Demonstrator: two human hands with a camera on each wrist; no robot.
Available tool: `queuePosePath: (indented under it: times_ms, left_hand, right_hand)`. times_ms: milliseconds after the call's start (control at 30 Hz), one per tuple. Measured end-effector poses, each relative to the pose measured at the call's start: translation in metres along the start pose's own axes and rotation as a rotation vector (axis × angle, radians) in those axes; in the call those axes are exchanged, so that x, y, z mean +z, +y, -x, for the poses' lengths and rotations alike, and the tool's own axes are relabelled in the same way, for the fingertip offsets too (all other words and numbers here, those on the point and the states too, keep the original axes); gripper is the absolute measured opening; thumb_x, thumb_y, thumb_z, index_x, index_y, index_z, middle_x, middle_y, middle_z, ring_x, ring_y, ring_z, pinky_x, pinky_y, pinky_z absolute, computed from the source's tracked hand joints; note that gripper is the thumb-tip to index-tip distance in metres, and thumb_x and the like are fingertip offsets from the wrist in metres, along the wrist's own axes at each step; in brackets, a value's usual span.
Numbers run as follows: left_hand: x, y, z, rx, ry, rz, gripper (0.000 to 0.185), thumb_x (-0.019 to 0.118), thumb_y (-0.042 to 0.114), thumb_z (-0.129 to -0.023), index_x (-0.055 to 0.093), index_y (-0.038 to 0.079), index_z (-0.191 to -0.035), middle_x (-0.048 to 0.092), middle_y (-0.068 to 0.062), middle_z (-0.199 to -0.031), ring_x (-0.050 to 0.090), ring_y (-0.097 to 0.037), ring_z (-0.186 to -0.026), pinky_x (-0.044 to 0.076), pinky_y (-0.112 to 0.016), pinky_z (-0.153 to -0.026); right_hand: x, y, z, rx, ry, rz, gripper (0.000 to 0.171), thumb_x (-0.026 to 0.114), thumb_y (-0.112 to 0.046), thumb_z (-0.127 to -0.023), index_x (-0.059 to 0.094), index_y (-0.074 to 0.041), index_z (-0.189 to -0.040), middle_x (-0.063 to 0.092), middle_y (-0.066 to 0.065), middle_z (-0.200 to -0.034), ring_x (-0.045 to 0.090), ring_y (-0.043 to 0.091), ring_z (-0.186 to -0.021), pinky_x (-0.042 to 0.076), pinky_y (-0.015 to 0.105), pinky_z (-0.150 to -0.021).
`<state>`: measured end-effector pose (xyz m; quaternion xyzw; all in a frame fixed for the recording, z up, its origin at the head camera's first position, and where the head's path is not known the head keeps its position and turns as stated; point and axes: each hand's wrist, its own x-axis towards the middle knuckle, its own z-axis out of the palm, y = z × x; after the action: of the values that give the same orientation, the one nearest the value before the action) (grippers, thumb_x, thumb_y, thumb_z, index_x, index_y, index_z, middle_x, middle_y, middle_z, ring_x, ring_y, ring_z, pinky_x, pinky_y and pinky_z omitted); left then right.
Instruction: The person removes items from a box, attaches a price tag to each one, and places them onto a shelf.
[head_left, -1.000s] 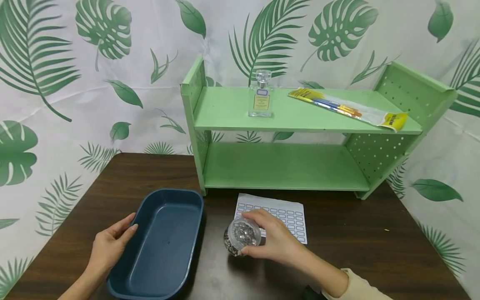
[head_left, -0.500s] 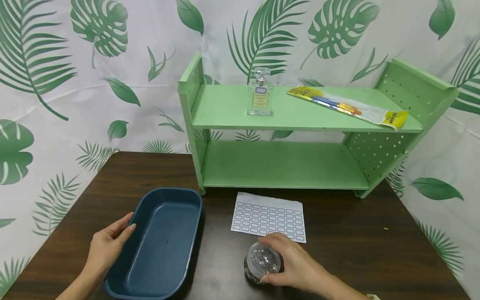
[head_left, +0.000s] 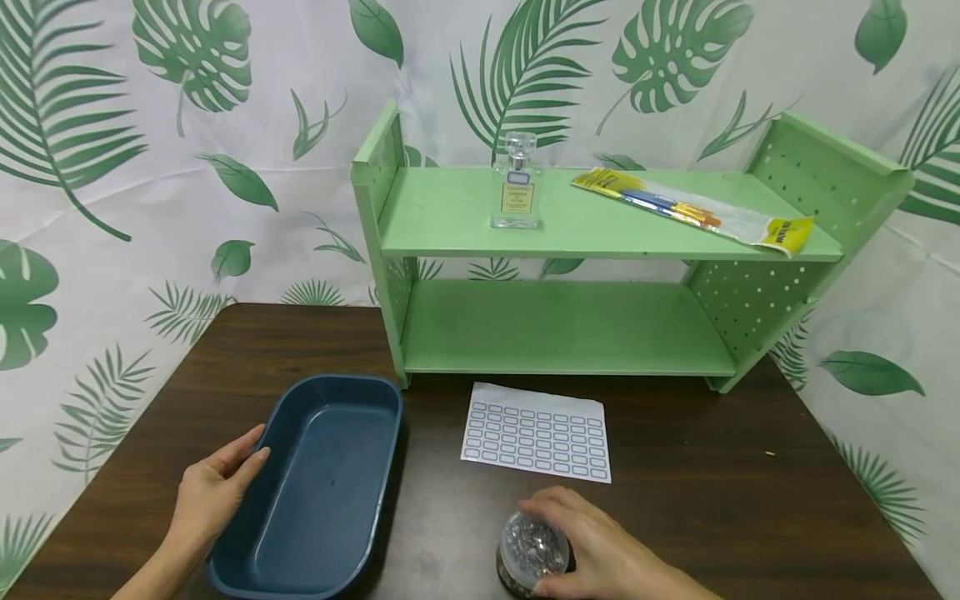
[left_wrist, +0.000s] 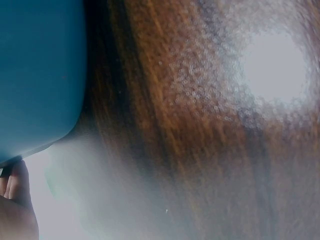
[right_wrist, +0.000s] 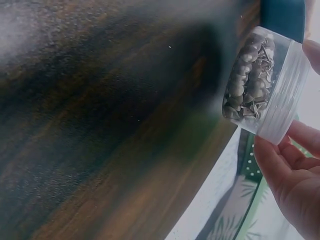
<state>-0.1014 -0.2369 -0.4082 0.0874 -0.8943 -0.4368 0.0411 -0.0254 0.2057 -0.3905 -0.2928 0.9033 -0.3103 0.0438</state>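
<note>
In the head view my left hand (head_left: 213, 492) pinches the left rim of a dark blue oblong tray (head_left: 378, 500) between thumb and fingers. The left wrist view shows the tray's outer wall (left_wrist: 40, 70) and a bit of that hand (left_wrist: 17, 210). My right hand (head_left: 600, 546) grips a small clear jar (head_left: 531, 550) by its lid, near the front of the table. Silver dome-headed thumbtacks (right_wrist: 250, 77) show through the jar's side in the right wrist view. The lid is on. Whether the jar touches the tabletop is hard to tell.
Behind the jar lies a white sheet of blue-framed labels (head_left: 536, 433). A green two-tier shelf (head_left: 570, 329) stands at the back, with a glass perfume bottle (head_left: 516, 187) and a packet of brushes (head_left: 690, 208) on its upper board. A leaf-print cloth (head_left: 300, 50) hangs behind.
My right hand has drawn the jar away from the label sheet, rightward and toward me, so the whole sheet shows. My left hand stays on the tray's rim.
</note>
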Motion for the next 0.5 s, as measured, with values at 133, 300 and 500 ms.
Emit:
queuePosePath:
  times_ms: [133, 300, 500]
  left_hand:
    - [-0.0002, -0.0001, -0.0001, -0.007, -0.004, -0.01, 0.046, 0.06, 0.026, -0.098, 0.055, -0.001, -0.135, 0.057, -0.029, -0.129, 0.039, 0.031, -0.08, 0.041, 0.0, -0.064]
    - [-0.0004, -0.0001, 0.0001, -0.015, -0.009, -0.007, 0.047, 0.06, 0.027, -0.098, 0.055, -0.001, -0.136, 0.057, -0.029, -0.13, 0.039, 0.031, -0.081, 0.042, 0.0, -0.064]
    - [-0.0008, -0.0001, -0.0004, -0.019, -0.018, -0.003, 0.048, 0.059, 0.028, -0.098, 0.054, -0.001, -0.136, 0.056, -0.029, -0.131, 0.039, 0.031, -0.082, 0.042, 0.0, -0.065]
  right_hand:
    - [0.001, 0.0013, 0.0022, 0.02, -0.041, -0.046, 0.066, 0.083, -0.034, -0.075, 0.058, -0.008, -0.13, 0.058, 0.002, -0.125, 0.055, 0.01, -0.106, 0.053, 0.022, -0.08]
    - [0.003, 0.0032, 0.0042, 0.005, -0.057, -0.077, 0.065, 0.082, -0.032, -0.077, 0.056, -0.007, -0.13, 0.057, 0.003, -0.125, 0.055, 0.009, -0.107, 0.053, 0.022, -0.081]
    - [0.0019, 0.002, 0.009, 0.081, -0.104, -0.181, 0.07, 0.077, -0.051, -0.078, 0.055, -0.012, -0.133, 0.053, 0.0, -0.131, 0.052, 0.008, -0.111, 0.051, 0.021, -0.084]
